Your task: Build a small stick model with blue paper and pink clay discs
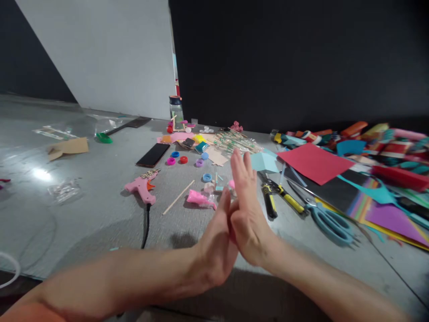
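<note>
My left hand [217,250] and my right hand [247,214] are pressed palm to palm above the table's front part. Fingers on the right one point up and are stretched; most of the left fingers are hidden behind it. Whatever lies between the palms is out of sight, apart from a reddish patch at the gap. Just beyond the hands is a pink packet of soft modelling material [198,197], beside a thin wooden stick [178,197]. A pink hot glue gun [141,188] lies to the left, its black cord running toward me.
Yellow-black pliers [269,201] and blue-handled scissors [330,221] lie right of my hands, near red paper [315,162]. Behind are small coloured lids [183,159], a phone [153,154], a pile of sticks [234,142] and a bottle [176,108]. A dark wall [295,62] bounds the back.
</note>
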Demonstrator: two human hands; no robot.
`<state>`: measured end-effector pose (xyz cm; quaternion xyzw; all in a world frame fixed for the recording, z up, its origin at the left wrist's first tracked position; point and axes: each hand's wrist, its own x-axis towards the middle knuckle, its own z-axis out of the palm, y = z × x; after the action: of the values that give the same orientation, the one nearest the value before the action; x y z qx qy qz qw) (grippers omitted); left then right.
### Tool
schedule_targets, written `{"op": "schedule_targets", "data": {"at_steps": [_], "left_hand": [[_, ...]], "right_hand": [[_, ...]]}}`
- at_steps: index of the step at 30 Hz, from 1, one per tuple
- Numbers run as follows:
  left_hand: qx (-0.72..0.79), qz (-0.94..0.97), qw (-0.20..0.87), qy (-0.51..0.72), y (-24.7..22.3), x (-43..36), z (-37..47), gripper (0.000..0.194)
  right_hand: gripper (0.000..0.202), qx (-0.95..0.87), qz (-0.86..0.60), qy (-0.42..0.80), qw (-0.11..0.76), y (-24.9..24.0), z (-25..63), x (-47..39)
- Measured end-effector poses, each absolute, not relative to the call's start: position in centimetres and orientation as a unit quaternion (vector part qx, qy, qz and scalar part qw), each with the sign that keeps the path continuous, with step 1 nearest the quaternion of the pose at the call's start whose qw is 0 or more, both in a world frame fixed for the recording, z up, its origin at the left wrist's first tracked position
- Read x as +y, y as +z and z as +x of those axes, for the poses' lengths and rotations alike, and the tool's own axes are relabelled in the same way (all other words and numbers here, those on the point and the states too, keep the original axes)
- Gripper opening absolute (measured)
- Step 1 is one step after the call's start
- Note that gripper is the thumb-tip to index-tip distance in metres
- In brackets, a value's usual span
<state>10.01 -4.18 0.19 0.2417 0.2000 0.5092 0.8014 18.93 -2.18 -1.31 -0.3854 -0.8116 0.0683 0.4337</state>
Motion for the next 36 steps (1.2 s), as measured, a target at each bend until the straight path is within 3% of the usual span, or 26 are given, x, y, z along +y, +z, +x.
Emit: {"op": "schedule_targets", "data": {"at_steps": [6, 13, 28, 36], "left_hand": [[0.246, 0.227, 0.781, 0.528, 1.8, -3.3, 9.4, 0.059], [0.222, 0.278, 0.764, 0.539, 2.0, -3.9, 9.7, 0.056], [0.198, 0.259, 0.768, 0.551, -0.6, -4.4, 10.1, 0.045], [0.149, 0.227, 0.803, 0.531, -0.3, -4.9, 10.6, 0.052]], "right_hand": [[0.089, -0.810, -0.349, 0.205, 0.423, -0.9, 19.2, -4.1], [0.075, -0.733, -0.417, 0.268, 0.465, -1.2, 18.4, -3.8], [0.080, -0.785, -0.383, 0.185, 0.451, -1.5, 17.8, -4.8], [0.069, -0.743, -0.380, 0.165, 0.525, -0.7, 19.2, -2.8]]}}
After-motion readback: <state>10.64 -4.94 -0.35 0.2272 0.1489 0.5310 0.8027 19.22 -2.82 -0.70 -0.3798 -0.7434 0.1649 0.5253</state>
